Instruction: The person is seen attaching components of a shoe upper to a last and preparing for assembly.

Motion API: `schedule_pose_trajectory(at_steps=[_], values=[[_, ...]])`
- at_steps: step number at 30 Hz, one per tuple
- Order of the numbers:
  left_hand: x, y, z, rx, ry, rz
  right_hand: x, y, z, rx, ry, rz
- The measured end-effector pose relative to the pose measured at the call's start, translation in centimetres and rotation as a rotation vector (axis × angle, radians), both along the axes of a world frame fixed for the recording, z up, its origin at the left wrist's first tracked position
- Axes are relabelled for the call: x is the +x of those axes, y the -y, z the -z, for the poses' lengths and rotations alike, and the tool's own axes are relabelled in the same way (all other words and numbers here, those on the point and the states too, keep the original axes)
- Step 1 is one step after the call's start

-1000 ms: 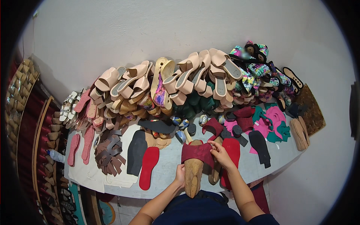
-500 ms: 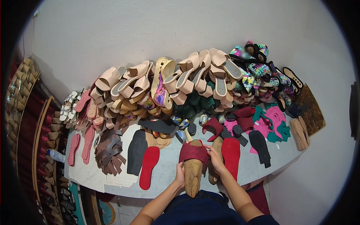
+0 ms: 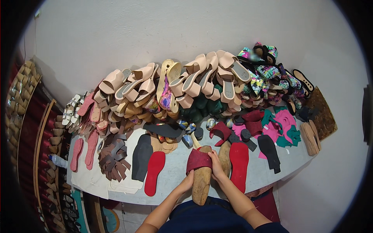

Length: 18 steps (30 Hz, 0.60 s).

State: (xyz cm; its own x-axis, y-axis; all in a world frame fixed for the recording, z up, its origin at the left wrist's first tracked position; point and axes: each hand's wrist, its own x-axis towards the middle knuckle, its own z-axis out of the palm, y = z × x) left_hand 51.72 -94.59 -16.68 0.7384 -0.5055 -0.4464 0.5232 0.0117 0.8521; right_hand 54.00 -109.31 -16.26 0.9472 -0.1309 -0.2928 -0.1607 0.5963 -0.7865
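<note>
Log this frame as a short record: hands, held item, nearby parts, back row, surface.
left hand: on left side of wooden shoe last, below maroon upper; fingers partly hidden
right hand: on right side of that last, at the upper's edge
held: wooden shoe last, maroon upper lying across it
beside: second wooden last, partly behind right hand; red insoles on both sides
far left: brown strap pieces
back: piled beige heeled slides; multicoloured sandals rightward
surface: light grey table
</note>
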Motion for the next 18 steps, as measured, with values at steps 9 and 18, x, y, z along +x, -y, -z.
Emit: schedule_pose_trajectory(at_steps=[9,18], values=[[-2.6,-2.6,5.4,0.139,0.116,0.107,-0.5,0.5,0.3,0.049,0.01,0.044],[4.4,-2.1,0.2,-0.269,-0.146,-0.136,-0.2,0.5,0.2,0.057,0.02,0.005]])
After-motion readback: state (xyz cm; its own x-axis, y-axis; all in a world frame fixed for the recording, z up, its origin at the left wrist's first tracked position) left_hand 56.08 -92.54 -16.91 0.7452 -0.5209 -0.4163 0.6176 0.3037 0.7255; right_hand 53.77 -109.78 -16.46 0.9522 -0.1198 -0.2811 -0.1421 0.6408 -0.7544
